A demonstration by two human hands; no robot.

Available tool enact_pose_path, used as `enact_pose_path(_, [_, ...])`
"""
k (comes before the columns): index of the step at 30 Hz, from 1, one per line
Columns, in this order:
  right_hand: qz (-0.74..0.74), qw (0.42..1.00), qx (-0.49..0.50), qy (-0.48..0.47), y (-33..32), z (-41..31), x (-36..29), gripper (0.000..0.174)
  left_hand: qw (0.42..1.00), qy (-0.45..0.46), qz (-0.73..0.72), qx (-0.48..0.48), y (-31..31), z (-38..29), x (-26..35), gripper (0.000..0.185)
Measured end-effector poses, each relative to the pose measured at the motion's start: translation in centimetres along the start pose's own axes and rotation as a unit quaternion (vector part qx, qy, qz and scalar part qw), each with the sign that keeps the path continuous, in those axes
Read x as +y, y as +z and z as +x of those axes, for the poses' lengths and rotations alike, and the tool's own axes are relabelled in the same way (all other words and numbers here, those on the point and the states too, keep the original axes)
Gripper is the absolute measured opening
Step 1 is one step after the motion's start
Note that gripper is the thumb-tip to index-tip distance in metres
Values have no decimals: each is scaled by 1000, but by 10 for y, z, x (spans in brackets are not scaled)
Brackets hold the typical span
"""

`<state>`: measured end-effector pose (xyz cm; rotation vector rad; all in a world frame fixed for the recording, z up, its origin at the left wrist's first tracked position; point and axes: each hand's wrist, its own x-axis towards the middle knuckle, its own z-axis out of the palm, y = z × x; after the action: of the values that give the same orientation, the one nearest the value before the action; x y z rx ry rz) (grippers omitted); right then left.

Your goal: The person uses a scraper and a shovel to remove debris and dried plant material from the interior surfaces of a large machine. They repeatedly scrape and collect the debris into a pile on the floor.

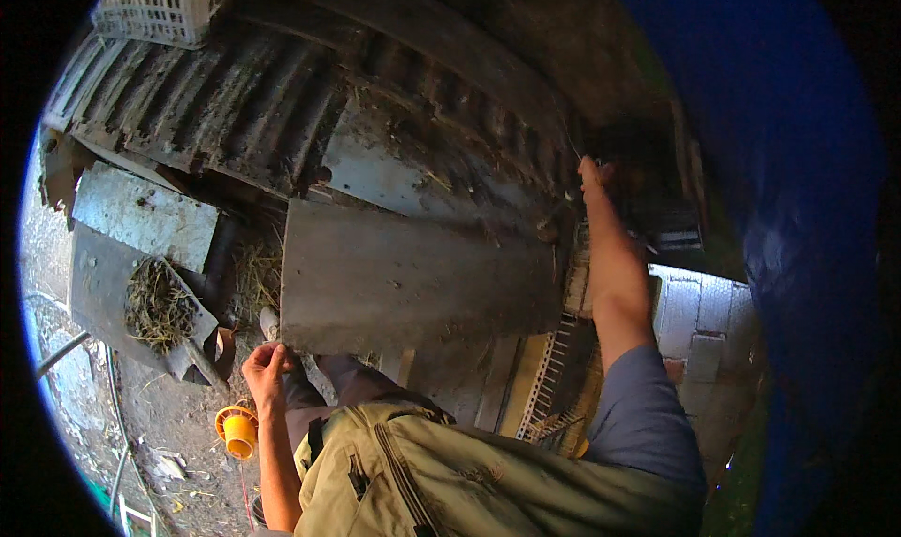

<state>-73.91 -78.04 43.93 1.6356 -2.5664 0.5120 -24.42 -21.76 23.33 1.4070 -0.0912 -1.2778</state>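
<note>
A flat grey board (422, 276) lies in front of me at the height of my thighs. My left hand (266, 375) is at its near left corner, fingers curled and the thumb tip meeting the edge. Whether the hand grips the board or something thin is not clear. My right arm stretches far out past the board's right end. There my right hand (597, 174) is closed around the end of a thin wire (574, 146) that runs up and away from it. Shadow hides part of those fingers.
Corrugated roofing sheets (211, 107) lie beyond the board, with a white plastic crate (151, 9) on top. Dry straw (163, 308) sits on a panel at left. An orange poultry feeder (239, 431) stands on the ground. A blue tarp (788, 220) hangs at right.
</note>
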Motion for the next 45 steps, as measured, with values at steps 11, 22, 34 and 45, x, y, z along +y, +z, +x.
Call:
enact_pose_path(11, [-39,985,135,-100,32,-65,-44,55,999,-43,11,18,4,-3,12,16])
enact_pose_path(22, [107,987,92,-73,31,-95,-129,51,1000,-18,9,5,6,-2,16,17])
enact_pose_path(34, [219,971,76,-51,17,-68,-125,32,1000,-5,29,-5,3,5,17,15])
enact_pose_path(45, [183,976,56,-108,23,-140,-212,48,1000,-17,14,-4,5,5,17,16])
